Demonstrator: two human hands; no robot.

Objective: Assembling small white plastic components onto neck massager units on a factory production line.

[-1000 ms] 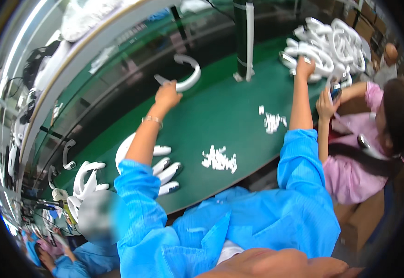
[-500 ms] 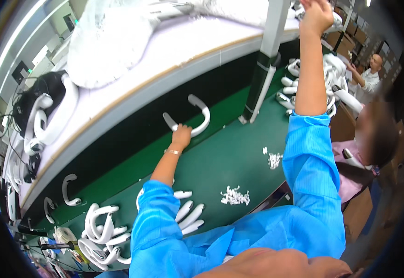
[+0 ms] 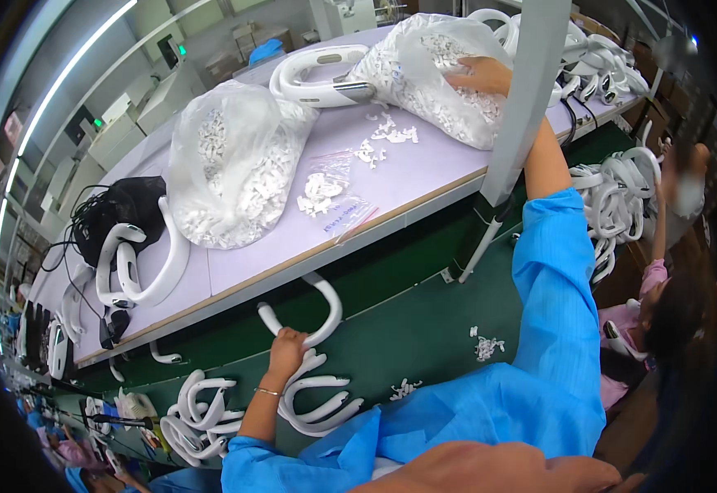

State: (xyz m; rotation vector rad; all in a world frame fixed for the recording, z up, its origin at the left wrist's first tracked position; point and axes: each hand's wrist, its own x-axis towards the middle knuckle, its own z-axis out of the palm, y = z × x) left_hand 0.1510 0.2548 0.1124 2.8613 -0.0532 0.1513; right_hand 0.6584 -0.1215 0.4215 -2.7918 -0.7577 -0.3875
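A white U-shaped band (image 3: pixel 313 316) is grasped by the left hand (image 3: pixel 286 349); at one o'clock, the right hand (image 3: pixel 480 76) is pressed, fingers loose, on a plastic bag (image 3: pixel 424 74).

the person wore a bright blue work coat with long sleeves. the cloth looked thin and smooth, with many soft folds and wrinkles. the right sleeve (image 3: pixel 554 271) was wide and loose, and it ended below the elbow, so the forearm past it was bare. the left sleeve (image 3: pixel 248 475) ended well short of the wrist too, with a plain hem. the left hand (image 3: pixel 286 347) was bare, with no glove. a thin bracelet (image 3: pixel 267 392) sat round the left wrist. the right hand (image 3: pixel 480 76) was bare as well, with no ring or watch to be seen.
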